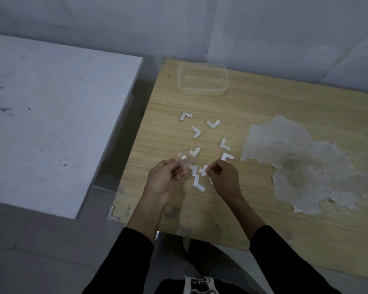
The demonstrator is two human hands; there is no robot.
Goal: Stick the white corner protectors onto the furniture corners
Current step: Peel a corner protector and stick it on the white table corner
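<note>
While the left hand (166, 177) pinches a clear corner protector (184, 161) at its fingertips, the right hand (221, 175) pinches a white backing strip (203, 170), probably peeling it to bare the adhesive. Spare protectors (194, 131) lie just beyond both hands on the wooden table (285, 96), kept within reach.

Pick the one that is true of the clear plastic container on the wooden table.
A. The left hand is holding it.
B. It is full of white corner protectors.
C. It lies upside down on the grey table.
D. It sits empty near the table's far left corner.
D: the clear plastic container stands upright and empty by the far left corner of the wooden table, while loose corner protectors lie nearer the hands.
</note>
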